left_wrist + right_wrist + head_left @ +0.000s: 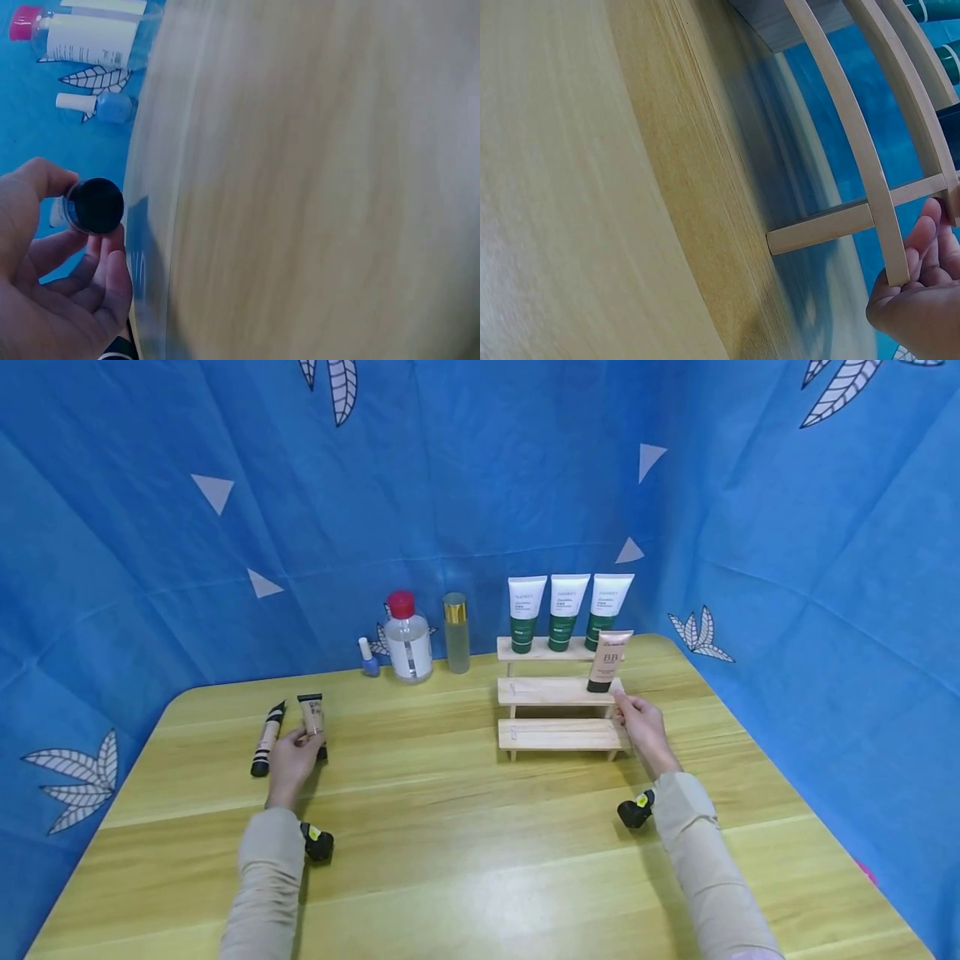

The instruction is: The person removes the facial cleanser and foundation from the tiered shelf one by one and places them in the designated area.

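My left hand (291, 767) pinches a small beige tube (312, 712) with its black cap downward, thumb on one side and fingers on the other. In the left wrist view the round black cap end (99, 206) faces the camera. Beside that hand a striped black-and-beige tube (267, 739) lies on the table. At the right end of a three-tier wooden stand (555, 692), my right hand (641, 727) grips the edge, its fingers curled round the shelf ends (891, 255). A pink BB cream tube (609, 660) stands on the middle tier, just above this hand.
Three white-and-green tubes (564, 610) stand on the top tier. Along the table's back edge are a blue nail polish bottle (370, 662), a clear bottle with a red cap (409, 647) and a gold-capped bottle (457, 639). Blue cloth (480, 485) hangs behind the table.
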{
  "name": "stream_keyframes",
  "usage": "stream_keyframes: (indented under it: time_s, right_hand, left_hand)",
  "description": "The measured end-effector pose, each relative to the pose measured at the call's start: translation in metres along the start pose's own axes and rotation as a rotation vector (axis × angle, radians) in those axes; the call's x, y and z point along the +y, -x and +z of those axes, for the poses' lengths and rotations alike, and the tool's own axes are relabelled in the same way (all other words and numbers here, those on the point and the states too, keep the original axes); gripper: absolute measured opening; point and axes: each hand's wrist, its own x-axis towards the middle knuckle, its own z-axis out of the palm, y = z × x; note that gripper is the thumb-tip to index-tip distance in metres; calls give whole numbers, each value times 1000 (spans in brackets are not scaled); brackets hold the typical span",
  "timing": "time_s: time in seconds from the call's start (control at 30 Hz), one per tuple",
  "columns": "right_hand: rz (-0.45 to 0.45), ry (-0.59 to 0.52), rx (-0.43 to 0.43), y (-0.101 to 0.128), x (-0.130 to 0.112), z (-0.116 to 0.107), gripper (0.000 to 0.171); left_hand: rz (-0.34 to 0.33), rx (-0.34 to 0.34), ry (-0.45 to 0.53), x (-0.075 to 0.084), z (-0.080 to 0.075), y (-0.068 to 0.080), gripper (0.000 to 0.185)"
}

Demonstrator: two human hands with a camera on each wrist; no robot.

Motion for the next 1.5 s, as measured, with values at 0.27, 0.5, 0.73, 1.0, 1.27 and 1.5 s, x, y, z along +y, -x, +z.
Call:
stream_keyframes:
  time_s: [0.27,0.5,0.73,1.0,1.27,1.5]
  right_hand:
    - [-7,-2,5,0,0,0,47]
    - [-25,-15,8,2,0,-1,47]
    - [-26,-30,15,0,0,1,44]
    - [-18,-46,17,0,-1,0,42]
    - [-20,-57,14,-1,-1,0,40]
    - [-21,-61,12,-1,0,1,38]
  left_hand:
    - [13,-51,-104,-1,-5,-5,51]
    - [13,-85,-143,1,-4,-8,51]
    - [26,-101,-176,-3,-2,-11,46]
    - [17,-97,-174,-1,-2,-10,44]
    - [-16,-113,-141,1,-6,-8,54]
    - [-30,-83,-126,-4,-7,-7,54]
